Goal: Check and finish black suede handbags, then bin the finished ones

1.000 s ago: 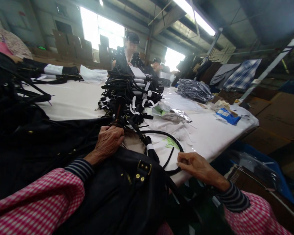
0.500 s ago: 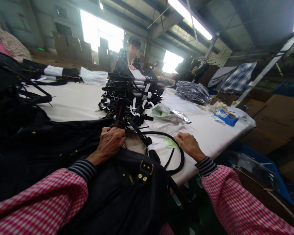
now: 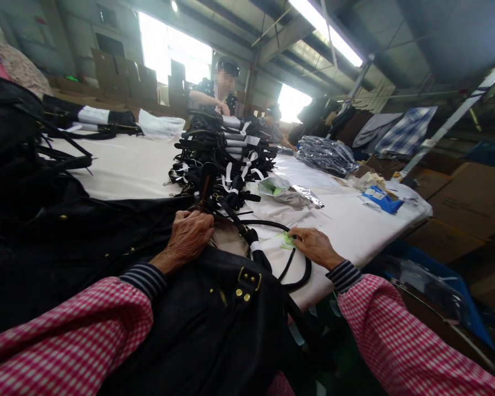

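A black leather-like handbag [image 3: 243,324] with gold-coloured hardware lies in front of me, its beige lining [image 3: 226,236] showing at the opening. My left hand [image 3: 190,236] is closed on the bag's upper edge. Just beyond its knuckles stands a dark brown, strap-like piece [image 3: 207,184]; whether the hand also holds it is hidden. My right hand [image 3: 315,246] has its fingertips pinched beside a bright green patch [image 3: 287,240] on the table, at the looped black strap [image 3: 306,272]. What lies between those fingertips I cannot make out.
Black straps [image 3: 226,148] with white wrappings are piled on the white table [image 3: 338,220]. Plastic-wrapped packs [image 3: 325,155], a blue box [image 3: 381,199] and a clear bag [image 3: 274,187] lie to the right. More black bags [image 3: 12,143] stand left. A co-worker [image 3: 214,91] is behind the pile.
My right hand has shifted slightly left, its fingertips now over the strap and green patch. My left hand keeps its place on the bag. The co-worker's arms have moved at the pile.
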`<state>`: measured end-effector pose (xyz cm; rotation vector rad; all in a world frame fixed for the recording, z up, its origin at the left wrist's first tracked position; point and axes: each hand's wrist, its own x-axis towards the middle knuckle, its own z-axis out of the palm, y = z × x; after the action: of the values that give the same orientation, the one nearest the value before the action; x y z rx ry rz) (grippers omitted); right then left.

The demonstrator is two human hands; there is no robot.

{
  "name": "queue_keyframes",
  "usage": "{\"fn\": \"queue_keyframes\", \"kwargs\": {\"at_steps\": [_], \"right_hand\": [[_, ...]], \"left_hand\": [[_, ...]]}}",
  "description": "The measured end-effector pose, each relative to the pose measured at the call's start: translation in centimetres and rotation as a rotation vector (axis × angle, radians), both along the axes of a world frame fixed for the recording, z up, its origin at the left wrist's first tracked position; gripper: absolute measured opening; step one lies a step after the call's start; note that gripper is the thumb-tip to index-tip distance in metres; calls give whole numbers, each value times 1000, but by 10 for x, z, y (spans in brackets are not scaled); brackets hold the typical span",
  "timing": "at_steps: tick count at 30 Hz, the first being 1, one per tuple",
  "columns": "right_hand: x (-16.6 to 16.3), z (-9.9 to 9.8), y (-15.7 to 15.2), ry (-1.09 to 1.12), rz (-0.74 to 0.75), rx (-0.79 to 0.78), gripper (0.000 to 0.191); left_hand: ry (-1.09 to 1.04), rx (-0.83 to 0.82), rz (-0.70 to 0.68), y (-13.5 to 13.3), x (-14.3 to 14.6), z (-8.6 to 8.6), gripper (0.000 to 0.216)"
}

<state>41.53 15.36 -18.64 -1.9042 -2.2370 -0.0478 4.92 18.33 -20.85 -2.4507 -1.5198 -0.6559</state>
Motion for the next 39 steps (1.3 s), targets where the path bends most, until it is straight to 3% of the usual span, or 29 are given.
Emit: {"fn": "queue_keyframes", "kwargs": {"at_steps": [3,7,12,15,18,21,26,28,32,39], "right_hand": [[-2,-4,1,-11,-5,32,19],[0,-1,-4,80,42,38,21],[-11,15,-23,729,108,-142,25],[-28,27,-27,859,151,-136,35],[-53,34,-20,885,216,-115,31],[-90,37,-7,893,373,-149,29],[-151,29,10,684,573,-170,51],[-164,21,15,585,594,-177,50],[-167,3,24,439,503,-167,17],[-156,-8,27,551,493,-135,17]], "left_hand": [[-4,-5,-6,1,-1,-1,16],[-19,-33,9,1,-1,0,15],[6,-139,12,2,-1,15,15],[34,-217,24,2,-3,26,19],[23,-278,51,3,-5,34,22],[-96,-356,118,2,-6,38,21],[-352,-496,201,7,-10,40,17],[-391,-525,202,10,-12,38,16],[-353,-528,167,12,-13,36,17],[-191,-522,170,9,-6,43,18]]}}
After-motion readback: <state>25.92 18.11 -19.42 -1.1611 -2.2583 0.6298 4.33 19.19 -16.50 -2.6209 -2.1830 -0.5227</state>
